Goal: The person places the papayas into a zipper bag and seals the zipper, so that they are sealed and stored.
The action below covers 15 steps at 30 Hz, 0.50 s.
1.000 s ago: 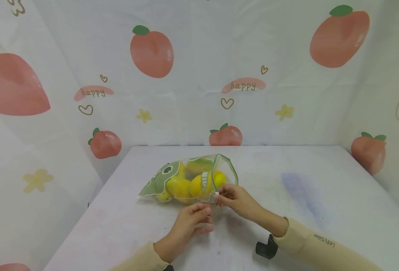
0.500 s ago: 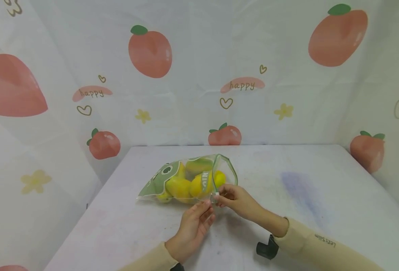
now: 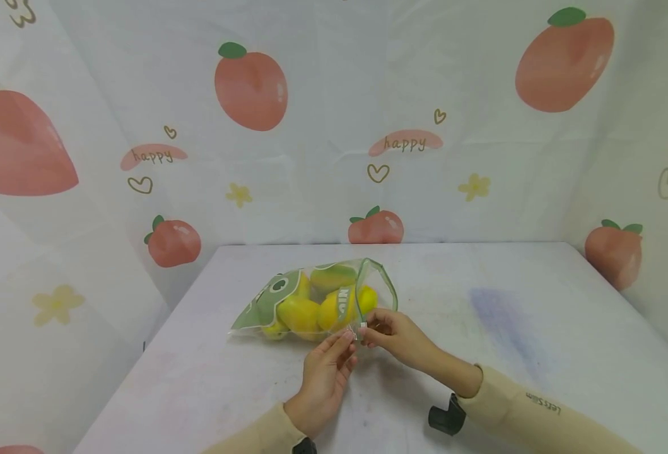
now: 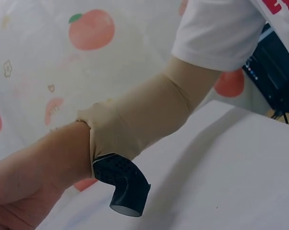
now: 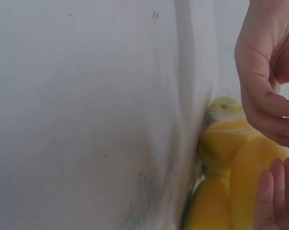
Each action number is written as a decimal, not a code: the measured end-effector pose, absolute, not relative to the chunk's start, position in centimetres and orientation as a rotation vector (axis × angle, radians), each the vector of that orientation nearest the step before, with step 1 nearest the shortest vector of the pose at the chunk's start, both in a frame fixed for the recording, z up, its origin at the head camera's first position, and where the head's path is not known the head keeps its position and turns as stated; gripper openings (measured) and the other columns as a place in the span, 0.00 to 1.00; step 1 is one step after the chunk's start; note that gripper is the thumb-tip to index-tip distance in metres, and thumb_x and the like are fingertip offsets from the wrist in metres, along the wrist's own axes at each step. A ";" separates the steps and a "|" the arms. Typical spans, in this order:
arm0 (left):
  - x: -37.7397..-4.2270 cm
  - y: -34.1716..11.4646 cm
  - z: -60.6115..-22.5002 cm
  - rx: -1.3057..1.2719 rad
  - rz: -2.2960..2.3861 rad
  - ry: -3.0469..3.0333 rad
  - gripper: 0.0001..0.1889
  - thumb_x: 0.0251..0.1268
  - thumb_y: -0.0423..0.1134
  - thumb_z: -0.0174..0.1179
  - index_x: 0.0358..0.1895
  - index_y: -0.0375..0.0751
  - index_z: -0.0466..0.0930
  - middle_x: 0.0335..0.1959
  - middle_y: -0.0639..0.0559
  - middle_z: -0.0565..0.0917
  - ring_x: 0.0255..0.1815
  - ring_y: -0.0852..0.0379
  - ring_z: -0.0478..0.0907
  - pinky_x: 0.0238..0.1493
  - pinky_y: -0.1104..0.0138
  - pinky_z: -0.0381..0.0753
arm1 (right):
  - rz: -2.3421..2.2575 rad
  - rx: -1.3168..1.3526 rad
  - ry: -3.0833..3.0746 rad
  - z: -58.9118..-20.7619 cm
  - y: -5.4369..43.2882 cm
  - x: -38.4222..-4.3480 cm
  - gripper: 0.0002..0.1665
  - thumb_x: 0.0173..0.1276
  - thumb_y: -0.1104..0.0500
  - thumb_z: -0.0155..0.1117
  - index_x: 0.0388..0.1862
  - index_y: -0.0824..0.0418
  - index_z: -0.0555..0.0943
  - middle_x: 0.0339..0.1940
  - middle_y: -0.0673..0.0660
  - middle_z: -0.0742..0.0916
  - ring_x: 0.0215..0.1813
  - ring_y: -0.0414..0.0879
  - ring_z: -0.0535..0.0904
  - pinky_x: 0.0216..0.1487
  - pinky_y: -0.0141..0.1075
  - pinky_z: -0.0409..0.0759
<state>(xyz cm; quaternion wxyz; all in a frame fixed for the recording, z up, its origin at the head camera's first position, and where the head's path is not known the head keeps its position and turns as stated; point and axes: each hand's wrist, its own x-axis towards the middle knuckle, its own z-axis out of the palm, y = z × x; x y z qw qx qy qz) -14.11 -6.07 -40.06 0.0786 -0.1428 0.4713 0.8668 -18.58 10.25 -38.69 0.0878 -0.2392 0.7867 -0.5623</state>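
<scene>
A clear zip bag (image 3: 260,309) with a green printed end lies on the white table, its mouth towards the right. Several yellow fruits (image 3: 299,314) are inside, along with a greener one (image 3: 334,277) at the top. My right hand (image 3: 398,337) pinches the green zip edge by its small white slider (image 3: 363,325). Just left of it, my left hand (image 3: 325,381) pinches the bag's near corner between thumb and index finger. Yellow fruits (image 5: 257,177) in the bag also show in the right wrist view, behind two partly visible hands. The left wrist view shows no bag.
The white table (image 3: 481,353) bears a bluish smudge right of the bag. A backdrop (image 3: 322,183) printed with fruits stands behind it. A black camera mount (image 3: 447,415) hangs under the right sleeve. Dark equipment (image 4: 273,67) appears at the left wrist view's right edge.
My left hand has moved up and right to the bag's near corner, and its thumb and index finger now pinch there. The right hand and bag have stayed in place.
</scene>
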 end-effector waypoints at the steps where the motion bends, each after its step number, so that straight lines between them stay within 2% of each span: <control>1: -14.1 -6.0 -40.1 -0.437 2.603 1.407 0.09 0.63 0.40 0.65 0.42 0.40 0.80 0.32 0.57 0.80 0.33 0.65 0.77 0.36 0.77 0.80 | -1.680 -0.707 2.339 -38.7 10.2 -18.6 0.13 0.70 0.58 0.61 0.39 0.69 0.77 0.35 0.60 0.86 0.40 0.60 0.83 0.44 0.51 0.83; 4: -14.2 -5.9 -40.2 -0.448 2.614 1.408 0.07 0.63 0.38 0.65 0.40 0.40 0.81 0.31 0.56 0.81 0.32 0.65 0.77 0.36 0.77 0.80 | -1.716 -0.674 2.310 -38.7 10.2 -18.6 0.13 0.69 0.58 0.62 0.38 0.70 0.77 0.34 0.60 0.85 0.40 0.61 0.83 0.44 0.52 0.83; 7: -14.2 -5.9 -40.2 -0.456 2.615 1.413 0.05 0.62 0.36 0.65 0.38 0.40 0.82 0.30 0.56 0.82 0.31 0.65 0.77 0.36 0.77 0.81 | -1.770 -0.603 2.276 -38.8 10.1 -18.6 0.14 0.67 0.59 0.65 0.38 0.71 0.77 0.32 0.57 0.85 0.37 0.56 0.83 0.44 0.51 0.84; 11: -14.2 -5.9 -40.2 -0.449 2.609 1.417 0.07 0.62 0.36 0.65 0.40 0.39 0.82 0.31 0.56 0.82 0.32 0.66 0.78 0.38 0.78 0.81 | -1.849 -0.476 2.225 -38.8 10.1 -18.6 0.15 0.65 0.59 0.67 0.39 0.72 0.77 0.28 0.54 0.84 0.33 0.45 0.82 0.41 0.42 0.86; 15: -14.2 -5.9 -40.2 -0.432 2.595 1.427 0.10 0.62 0.36 0.65 0.45 0.36 0.82 0.32 0.56 0.82 0.33 0.66 0.78 0.39 0.79 0.81 | -1.915 -0.388 2.171 -38.7 10.1 -18.5 0.15 0.65 0.61 0.67 0.40 0.73 0.77 0.27 0.52 0.84 0.31 0.41 0.81 0.40 0.36 0.86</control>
